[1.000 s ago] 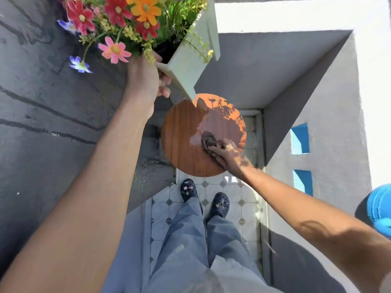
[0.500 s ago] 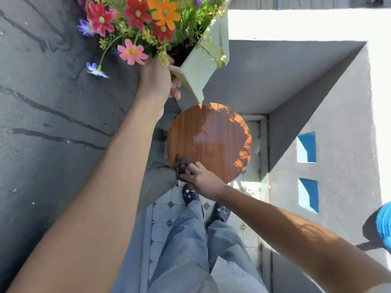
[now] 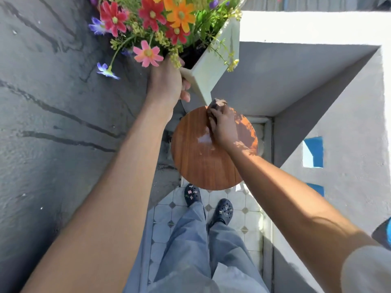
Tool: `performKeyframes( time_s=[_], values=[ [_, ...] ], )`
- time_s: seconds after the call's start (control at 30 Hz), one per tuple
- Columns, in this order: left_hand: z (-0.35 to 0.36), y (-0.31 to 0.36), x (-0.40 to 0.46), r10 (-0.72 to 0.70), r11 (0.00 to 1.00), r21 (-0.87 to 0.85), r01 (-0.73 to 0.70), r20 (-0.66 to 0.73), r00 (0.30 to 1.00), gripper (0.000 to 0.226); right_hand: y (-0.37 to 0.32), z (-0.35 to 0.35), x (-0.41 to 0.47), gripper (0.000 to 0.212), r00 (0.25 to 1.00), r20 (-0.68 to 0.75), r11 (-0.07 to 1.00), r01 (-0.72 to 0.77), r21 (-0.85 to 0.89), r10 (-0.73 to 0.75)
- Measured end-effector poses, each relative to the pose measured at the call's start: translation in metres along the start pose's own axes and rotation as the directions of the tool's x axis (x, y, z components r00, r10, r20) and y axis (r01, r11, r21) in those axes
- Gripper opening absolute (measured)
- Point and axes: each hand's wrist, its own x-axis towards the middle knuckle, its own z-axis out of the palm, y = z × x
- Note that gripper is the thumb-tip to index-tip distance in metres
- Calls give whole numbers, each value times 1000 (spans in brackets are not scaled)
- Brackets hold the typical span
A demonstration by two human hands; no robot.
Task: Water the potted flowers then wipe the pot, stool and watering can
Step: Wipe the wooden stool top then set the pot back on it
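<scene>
My left hand (image 3: 167, 83) grips the rim of a pale square flower pot (image 3: 213, 66) and holds it tilted in the air above the stool. Red, orange, pink and purple flowers (image 3: 160, 20) spill out of it to the left. Below stands a round wooden stool (image 3: 203, 163) with a shiny wet patch near its middle. My right hand (image 3: 224, 125) presses a dark cloth (image 3: 215, 103) onto the far edge of the stool top. A blue object, perhaps the watering can (image 3: 388, 233), shows only as a sliver at the right edge.
A dark grey wall (image 3: 53, 123) rises on the left and a white parapet wall (image 3: 347, 115) with blue openings on the right. My feet in dark clogs (image 3: 222, 211) stand on a narrow tiled floor (image 3: 239, 223) just in front of the stool.
My right hand has swept the cloth from the middle of the stool top to its near left edge, then to the far edge. The pot stays lifted in my left hand.
</scene>
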Motion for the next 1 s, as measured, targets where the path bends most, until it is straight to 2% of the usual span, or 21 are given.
performKeyframes(
  time_s=[0.07,0.1,0.17,0.23,0.27,0.33,0.37,0.43,0.47,0.5,0.57,0.6,0.63,0.7,0.77,0.83,0.87,0.9,0.93,0.97,1.0],
  values=[
    [2,1,1,-2,1000,6,2,0,1000,21,-24,21,-24,36,962,181,978,210,-5,-205],
    [2,1,1,-2,1000,10,2,0,1000,21,-36,32,-37,38,903,287,943,333,-2,-319],
    [2,1,2,-1,1000,13,1,3,1000,20,-54,51,-59,39,732,477,838,546,18,-487],
    [1,1,3,1,1000,6,-1,4,1000,18,-62,59,-63,41,600,566,744,667,35,-565],
    [1,0,3,-4,1000,-2,4,4,1000,18,-62,59,-55,41,595,555,732,681,37,-581],
    [1,-2,2,-15,1000,-16,15,6,1000,18,-55,52,-32,39,698,479,798,602,9,-532],
    [1,-3,1,-14,1000,-10,14,9,1000,18,-48,45,-19,38,787,398,852,523,-22,-472],
    [0,-6,-1,-4,1000,22,4,9,1000,19,-28,29,5,36,958,164,968,246,-39,-237],
    [0,-8,-3,-1,999,33,0,8,1000,20,-18,20,13,35,996,46,997,80,-18,-79],
    [0,-9,-4,1,999,42,-1,7,1000,21,-7,14,18,32,997,-48,998,-66,20,67],
    [0,-13,-6,1,998,63,-1,1,1000,23,4,5,11,28,964,-122,971,-231,59,237],
    [0,-14,-7,-3,997,73,3,-3,1000,24,1,2,-1,28,963,-120,971,-235,56,240],
    [1,-15,-9,-7,997,77,8,-7,1000,24,1,4,-18,30,981,-95,985,-165,45,168],
    [3,-18,-13,-12,997,78,13,-10,1000,23,1,14,-63,33,996,45,996,81,27,-83],
    [4,-22,-18,-19,997,80,20,-11,1000,23,2,20,-114,34,893,242,924,381,46,-380],
    [5,-27,-25,-34,997,70,36,-25,999,25,13,22,-149,34,767,345,832,547,92,-542],
    [5,-30,-29,-41,997,64,43,-30,999,25,8,11,-150,35,743,372,821,559,113,-557],
    [5,-34,-34,-46,997,61,48,-31,998,26,48,25,-152,34,735,364,805,589,76,-572],
    [6,-38,-39,-54,996,62,56,-29,998,26,77,30,-148,34,765,351,817,576,0,-539],
    [7,-43,-44,-64,996,67,65,-23,998,27,108,31,-143,33,857,294,888,457,-50,-424],
    [7,-49,-49,-71,995,75,73,-19,997,27,135,29,-133,31,933,192,951,311,-10,-303]
  ],
)
